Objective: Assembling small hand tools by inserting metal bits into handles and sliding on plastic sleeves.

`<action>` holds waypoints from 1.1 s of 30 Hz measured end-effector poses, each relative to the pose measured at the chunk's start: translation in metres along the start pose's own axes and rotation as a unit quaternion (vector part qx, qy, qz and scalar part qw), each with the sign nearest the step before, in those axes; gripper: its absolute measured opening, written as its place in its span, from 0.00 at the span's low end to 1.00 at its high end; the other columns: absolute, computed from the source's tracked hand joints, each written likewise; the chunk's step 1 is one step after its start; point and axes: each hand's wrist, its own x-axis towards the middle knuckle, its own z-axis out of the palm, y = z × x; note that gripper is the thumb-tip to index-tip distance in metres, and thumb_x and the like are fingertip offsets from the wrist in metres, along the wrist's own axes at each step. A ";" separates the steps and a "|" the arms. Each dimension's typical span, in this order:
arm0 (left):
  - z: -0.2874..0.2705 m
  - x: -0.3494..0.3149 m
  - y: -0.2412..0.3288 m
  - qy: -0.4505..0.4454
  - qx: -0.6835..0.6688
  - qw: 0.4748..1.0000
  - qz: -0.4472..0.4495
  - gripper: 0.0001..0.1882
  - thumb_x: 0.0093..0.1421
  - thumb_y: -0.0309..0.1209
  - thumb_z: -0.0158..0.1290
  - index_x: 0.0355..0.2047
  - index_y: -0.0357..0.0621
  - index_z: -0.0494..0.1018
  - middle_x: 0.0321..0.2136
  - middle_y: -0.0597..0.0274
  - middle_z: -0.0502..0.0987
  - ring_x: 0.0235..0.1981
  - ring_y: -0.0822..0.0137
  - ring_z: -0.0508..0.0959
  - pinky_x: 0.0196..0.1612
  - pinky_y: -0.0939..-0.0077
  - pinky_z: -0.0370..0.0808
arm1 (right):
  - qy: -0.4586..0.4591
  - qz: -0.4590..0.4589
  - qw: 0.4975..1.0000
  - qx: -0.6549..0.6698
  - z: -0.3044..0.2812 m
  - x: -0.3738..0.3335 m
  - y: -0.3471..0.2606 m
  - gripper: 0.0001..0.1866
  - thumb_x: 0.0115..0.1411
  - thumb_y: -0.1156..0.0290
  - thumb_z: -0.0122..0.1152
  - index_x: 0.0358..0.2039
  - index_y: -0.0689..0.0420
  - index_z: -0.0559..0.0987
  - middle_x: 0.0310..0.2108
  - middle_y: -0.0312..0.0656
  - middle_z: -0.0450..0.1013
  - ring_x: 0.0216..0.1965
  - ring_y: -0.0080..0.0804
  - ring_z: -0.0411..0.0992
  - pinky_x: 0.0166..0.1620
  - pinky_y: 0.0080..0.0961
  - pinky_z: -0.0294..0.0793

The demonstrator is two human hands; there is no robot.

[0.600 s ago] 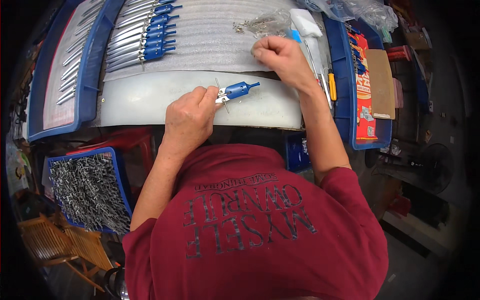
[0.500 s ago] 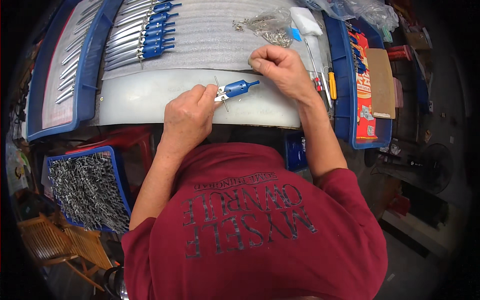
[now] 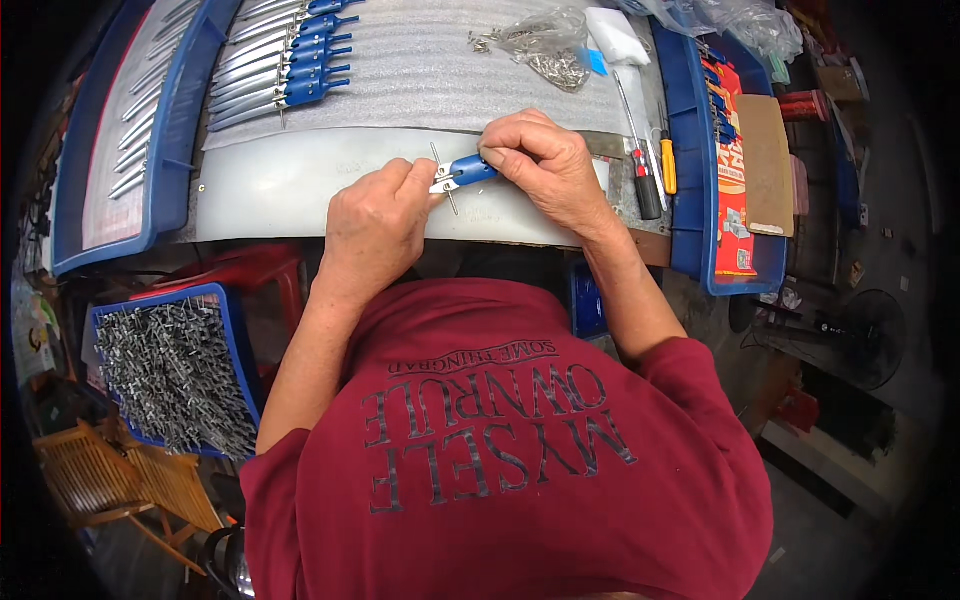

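Note:
My left hand is closed round the silver end of a blue-and-silver metal piece. Its blue, round-bodied part points right, and a thin cross pin sticks out on both sides near my left fingers. The thumb and fingertips of my right hand pinch the blue end and cover its narrow tip. Whether a small part is also in that pinch cannot be made out. Both hands are over a whitish board at the table's front edge.
Finished-looking blue-and-silver pieces lie in a row on grey foam. Beyond my right hand are a bag of small screws, a black-handled screwdriver and a yellow-handled one. Blue trays flank the table; a bin of grey parts stands lower left.
My right hand has moved left and down onto the blue end of the piece, from apart to touching. My left hand keeps its hold in nearly the same place.

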 end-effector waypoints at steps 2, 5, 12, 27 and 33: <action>0.000 0.000 0.000 -0.001 0.001 1.000 -0.002 0.09 0.45 0.27 0.51 0.29 0.42 0.66 0.17 0.61 0.64 0.18 0.63 0.69 0.18 0.71 0.66 | 0.006 -0.009 1.000 -0.010 0.000 0.000 0.000 0.03 0.47 0.77 0.54 0.24 0.63 0.74 0.25 0.38 0.70 0.29 0.24 0.66 0.33 0.19 0.65; 0.000 0.000 0.000 -0.002 0.001 1.000 0.000 0.10 0.45 0.27 0.51 0.30 0.42 0.66 0.17 0.61 0.64 0.18 0.63 0.69 0.19 0.71 0.66 | 0.019 -0.022 0.999 -0.026 0.001 -0.002 0.000 0.02 0.46 0.78 0.54 0.23 0.62 0.74 0.24 0.38 0.71 0.28 0.25 0.66 0.33 0.19 0.65; 0.000 -0.001 -0.001 -0.001 0.002 1.000 0.004 0.10 0.45 0.27 0.51 0.30 0.41 0.67 0.17 0.60 0.64 0.18 0.63 0.69 0.19 0.71 0.66 | 0.039 -0.081 0.992 -0.086 0.000 -0.004 0.000 0.03 0.44 0.81 0.55 0.23 0.62 0.74 0.24 0.39 0.71 0.27 0.27 0.67 0.31 0.19 0.66; 0.001 0.000 0.000 -0.007 0.026 1.000 0.011 0.10 0.44 0.26 0.50 0.29 0.41 0.67 0.17 0.60 0.65 0.18 0.63 0.70 0.19 0.72 0.67 | -0.005 -0.153 0.970 -0.191 -0.003 0.001 -0.005 0.06 0.41 0.79 0.57 0.23 0.60 0.72 0.26 0.39 0.70 0.28 0.32 0.68 0.33 0.23 0.67; -0.001 0.000 0.000 -0.009 0.021 1.000 0.010 0.09 0.45 0.27 0.50 0.29 0.41 0.67 0.17 0.60 0.64 0.18 0.63 0.70 0.19 0.72 0.67 | -0.030 -0.058 0.988 -0.143 -0.010 0.000 -0.011 0.07 0.43 0.76 0.57 0.25 0.60 0.72 0.26 0.39 0.70 0.29 0.32 0.67 0.32 0.23 0.66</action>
